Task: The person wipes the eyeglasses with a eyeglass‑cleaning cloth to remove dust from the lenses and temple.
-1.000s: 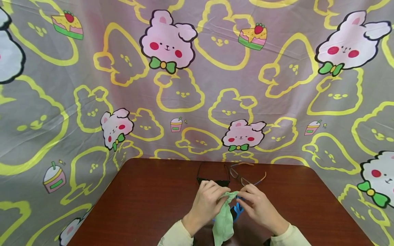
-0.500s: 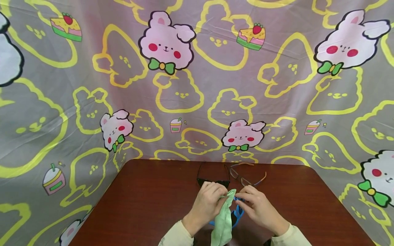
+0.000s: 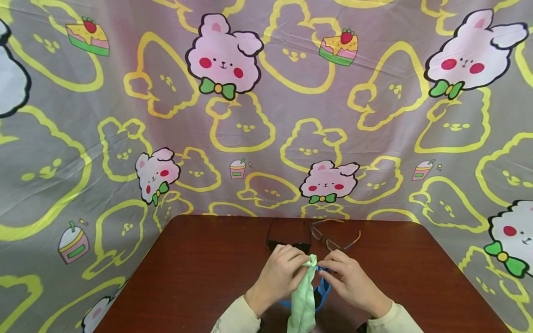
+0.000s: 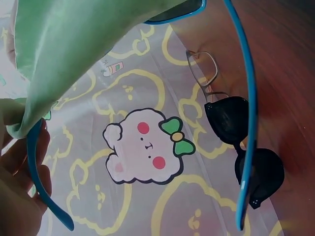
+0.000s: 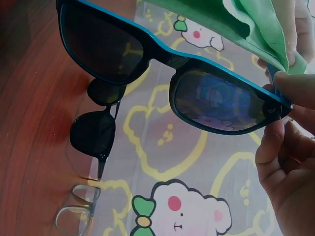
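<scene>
Blue-framed sunglasses with dark lenses are held up between the two hands. My right hand pinches their frame at the hinge corner, thumb and fingers on either side in the right wrist view. A light green cloth hangs from my left hand, whose fingers grip its upper end. In the left wrist view the cloth wraps round part of one blue temple beside the left fingers; the other temple extends free.
Black sunglasses lie on the brown table just beyond the hands. Thin-framed clear glasses lie to their right. A patterned curtain stands behind and at both sides of the table.
The cloth's upper end has shifted and bunched differently at the left fingers, and more of the blue frame shows below the hands. Both hands have stayed almost in place.
</scene>
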Motion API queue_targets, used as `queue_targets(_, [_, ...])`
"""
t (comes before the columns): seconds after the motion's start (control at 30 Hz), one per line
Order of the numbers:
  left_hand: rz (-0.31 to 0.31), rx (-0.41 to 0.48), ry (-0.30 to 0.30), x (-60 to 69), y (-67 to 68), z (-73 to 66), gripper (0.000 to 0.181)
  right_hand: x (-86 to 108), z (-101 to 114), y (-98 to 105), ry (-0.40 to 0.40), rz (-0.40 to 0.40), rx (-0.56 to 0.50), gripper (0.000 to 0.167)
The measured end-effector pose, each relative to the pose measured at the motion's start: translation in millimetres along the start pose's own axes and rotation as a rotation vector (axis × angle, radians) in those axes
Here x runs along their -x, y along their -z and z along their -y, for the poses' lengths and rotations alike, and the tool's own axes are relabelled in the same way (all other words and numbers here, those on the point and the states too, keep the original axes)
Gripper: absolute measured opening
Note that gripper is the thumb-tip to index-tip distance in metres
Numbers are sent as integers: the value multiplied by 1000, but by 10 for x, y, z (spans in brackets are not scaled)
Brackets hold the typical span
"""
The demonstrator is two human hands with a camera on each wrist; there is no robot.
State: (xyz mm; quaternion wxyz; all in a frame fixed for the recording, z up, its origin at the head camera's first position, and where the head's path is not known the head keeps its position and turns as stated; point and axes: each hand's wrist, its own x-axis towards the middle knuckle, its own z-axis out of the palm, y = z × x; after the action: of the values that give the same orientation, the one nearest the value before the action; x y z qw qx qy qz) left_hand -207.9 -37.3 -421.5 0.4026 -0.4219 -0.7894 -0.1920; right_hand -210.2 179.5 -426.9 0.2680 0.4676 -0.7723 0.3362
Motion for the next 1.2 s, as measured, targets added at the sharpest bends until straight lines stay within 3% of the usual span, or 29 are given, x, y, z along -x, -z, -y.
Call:
queue_targets(0.27, [92, -9, 7, -10, 19, -14, 14, 3, 6, 17, 3, 2, 5, 26])
queue_targets(0.5, [151, -53, -40, 9, 39, 3, 19, -3, 9, 18, 10, -10, 18, 30])
queue_targets(0.8, [39, -265, -205, 2, -3, 17, 23, -16, 22, 25, -13, 20, 3, 27])
queue_targets(0.97, [-11, -311, -244, 8, -46, 21, 9, -26, 21, 27, -23, 31, -3, 26])
queue_targets(1.2, [-67, -360, -306, 0, -71, 29, 22, -24, 3, 21, -10, 33, -19, 26])
